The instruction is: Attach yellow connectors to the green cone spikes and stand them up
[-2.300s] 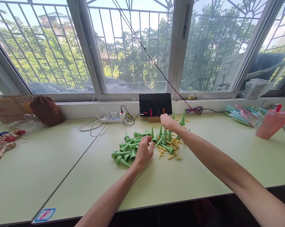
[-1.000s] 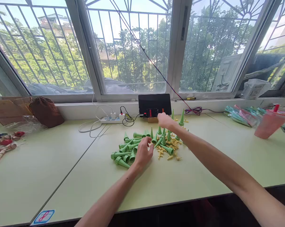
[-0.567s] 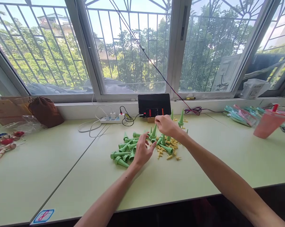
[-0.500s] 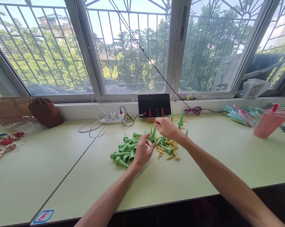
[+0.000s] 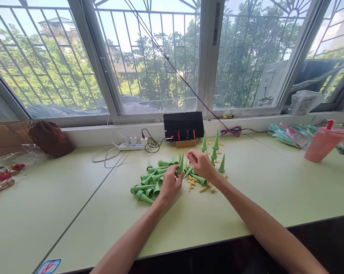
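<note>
My left hand [image 5: 171, 182] has its fingers and thumb closed round the base of a green plastic cone spike [image 5: 181, 163], which points up. Just to its right, my right hand [image 5: 202, 164] is curled with its fingertips together; whatever is in them is hidden. Left of my left hand lies a heap of green cone spikes [image 5: 143, 196]. Small yellow T-shaped plastic pieces [image 5: 191, 185] are scattered under and in front of my right hand, with a green spike [image 5: 199, 179] lying among them. Beyond that hand, several green spikes [image 5: 215, 141] stand upright with yellow pieces near their bases.
A dark tablet [image 5: 183, 123] leans at the back by the window, near a white power strip [image 5: 130, 145] with cables. On the right are a pink cup [image 5: 323, 146] with a straw and plastic packets [image 5: 286, 135]. A brown pouch [image 5: 50, 139] sits at the left.
My right hand has come down and slightly away from the spike's tip. My left hand still holds the spike. The whole view has shifted a little.
</note>
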Available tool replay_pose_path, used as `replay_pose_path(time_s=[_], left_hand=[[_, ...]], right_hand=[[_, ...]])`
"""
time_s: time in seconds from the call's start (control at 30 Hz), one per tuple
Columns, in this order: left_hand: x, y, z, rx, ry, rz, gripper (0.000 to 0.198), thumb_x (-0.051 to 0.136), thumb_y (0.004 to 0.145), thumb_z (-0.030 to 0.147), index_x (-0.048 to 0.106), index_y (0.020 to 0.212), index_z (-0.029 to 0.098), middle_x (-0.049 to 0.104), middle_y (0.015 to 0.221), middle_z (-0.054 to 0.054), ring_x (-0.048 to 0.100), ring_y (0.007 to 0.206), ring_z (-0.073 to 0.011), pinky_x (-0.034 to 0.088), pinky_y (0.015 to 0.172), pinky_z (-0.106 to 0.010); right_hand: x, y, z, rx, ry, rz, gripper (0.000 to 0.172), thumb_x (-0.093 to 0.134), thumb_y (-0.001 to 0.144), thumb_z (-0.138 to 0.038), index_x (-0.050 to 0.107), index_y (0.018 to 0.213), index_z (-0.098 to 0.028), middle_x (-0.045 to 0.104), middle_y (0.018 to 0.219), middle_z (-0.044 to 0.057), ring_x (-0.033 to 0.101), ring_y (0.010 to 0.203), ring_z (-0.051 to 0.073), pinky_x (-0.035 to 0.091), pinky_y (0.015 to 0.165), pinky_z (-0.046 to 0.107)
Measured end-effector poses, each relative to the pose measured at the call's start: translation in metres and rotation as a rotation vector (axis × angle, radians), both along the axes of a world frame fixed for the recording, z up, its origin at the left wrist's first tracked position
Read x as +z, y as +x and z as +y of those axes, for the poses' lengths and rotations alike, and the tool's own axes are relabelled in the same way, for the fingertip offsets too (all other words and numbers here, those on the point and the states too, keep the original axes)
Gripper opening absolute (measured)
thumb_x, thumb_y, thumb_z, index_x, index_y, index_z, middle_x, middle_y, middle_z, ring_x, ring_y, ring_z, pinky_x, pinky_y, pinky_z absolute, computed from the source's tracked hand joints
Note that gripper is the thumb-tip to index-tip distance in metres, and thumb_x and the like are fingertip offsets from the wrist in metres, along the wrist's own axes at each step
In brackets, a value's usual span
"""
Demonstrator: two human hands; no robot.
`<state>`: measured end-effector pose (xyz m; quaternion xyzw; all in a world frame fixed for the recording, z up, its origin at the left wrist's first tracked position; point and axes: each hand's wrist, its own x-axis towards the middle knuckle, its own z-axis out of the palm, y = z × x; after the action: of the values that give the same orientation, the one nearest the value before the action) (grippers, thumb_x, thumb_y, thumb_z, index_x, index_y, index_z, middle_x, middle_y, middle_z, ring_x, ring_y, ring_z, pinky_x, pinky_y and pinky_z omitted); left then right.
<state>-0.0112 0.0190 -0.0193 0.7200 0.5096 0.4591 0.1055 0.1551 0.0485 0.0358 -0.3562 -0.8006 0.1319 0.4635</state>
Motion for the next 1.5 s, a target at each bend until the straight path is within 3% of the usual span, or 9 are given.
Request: replay_pose_path(time_s=[0.13, 0.23, 0.4, 0.57, 1.07, 1.27, 1.5], left_hand=[[-0.001, -0.001, 0.001, 0.05, -0.026, -0.061, 0.024, 0.052, 0.087, 0.031, 0.055, 0.107, 0.016, 0.062, 0.088, -0.006, 0.057, 0.066, -0.0146, 0.047, 0.063, -0.029], [0.0, -0.002, 0.003, 0.063, -0.023, -0.087, 0.022, 0.051, 0.088, 0.029, 0.055, 0.106, 0.016, 0.063, 0.091, -0.007, 0.059, 0.071, -0.0161, 0.047, 0.064, -0.029], [0.001, -0.002, 0.003, 0.086, -0.028, -0.094, 0.023, 0.052, 0.088, 0.028, 0.054, 0.107, 0.015, 0.065, 0.093, -0.009, 0.059, 0.072, -0.0166, 0.046, 0.065, -0.029], [0.003, 0.0, 0.001, 0.058, -0.024, -0.089, 0.021, 0.05, 0.088, 0.028, 0.056, 0.105, 0.016, 0.064, 0.09, -0.008, 0.058, 0.069, -0.0155, 0.046, 0.065, -0.029], [0.005, 0.001, -0.002, 0.066, 0.0, -0.063, 0.025, 0.053, 0.086, 0.029, 0.056, 0.106, 0.015, 0.062, 0.083, -0.005, 0.055, 0.06, -0.0131, 0.044, 0.059, -0.027], [0.004, 0.001, -0.001, 0.06, -0.011, -0.069, 0.024, 0.052, 0.087, 0.031, 0.056, 0.105, 0.015, 0.062, 0.08, -0.004, 0.055, 0.059, -0.0133, 0.045, 0.06, -0.028], [0.004, 0.001, 0.001, 0.062, -0.007, -0.149, 0.023, 0.053, 0.086, 0.032, 0.055, 0.103, 0.017, 0.064, 0.086, -0.005, 0.059, 0.063, -0.014, 0.047, 0.061, -0.028]], right_hand=[[-0.016, 0.006, -0.003, -0.001, -0.004, -0.208, 0.02, 0.043, 0.094, -0.023, 0.056, 0.081, -0.017, 0.056, 0.066, 0.001, 0.045, 0.058, 0.011, 0.032, 0.057, 0.023], [-0.023, 0.01, -0.003, 0.087, -0.055, -0.396, 0.015, 0.047, 0.087, -0.014, 0.058, 0.076, -0.016, 0.057, 0.066, 0.001, 0.045, 0.058, 0.011, 0.031, 0.057, 0.022], [-0.026, 0.014, -0.003, 0.283, -0.15, -0.534, 0.012, 0.054, 0.077, -0.011, 0.064, 0.081, -0.017, 0.064, 0.075, 0.002, 0.053, 0.067, 0.012, 0.037, 0.064, 0.022], [-0.027, 0.015, -0.003, 0.345, -0.191, -0.623, 0.017, 0.059, 0.071, -0.012, 0.067, 0.084, -0.018, 0.064, 0.076, 0.002, 0.055, 0.072, 0.014, 0.04, 0.067, 0.024], [-0.033, -0.001, -0.011, 0.22, -0.28, -0.602, 0.012, 0.062, 0.076, -0.011, 0.056, 0.067, -0.016, 0.056, 0.075, 0.002, 0.05, 0.069, 0.013, 0.034, 0.06, 0.023], [-0.03, -0.004, -0.016, 0.186, -0.302, -0.637, 0.011, 0.06, 0.083, -0.016, 0.053, 0.073, -0.016, 0.054, 0.086, 0.005, 0.052, 0.076, 0.015, 0.037, 0.062, 0.024], [-0.029, -0.001, -0.016, 0.116, -0.207, -0.537, 0.009, 0.047, 0.094, -0.023, 0.051, 0.089, -0.018, 0.048, 0.099, 0.005, 0.05, 0.07, 0.012, 0.04, 0.065, 0.025]])
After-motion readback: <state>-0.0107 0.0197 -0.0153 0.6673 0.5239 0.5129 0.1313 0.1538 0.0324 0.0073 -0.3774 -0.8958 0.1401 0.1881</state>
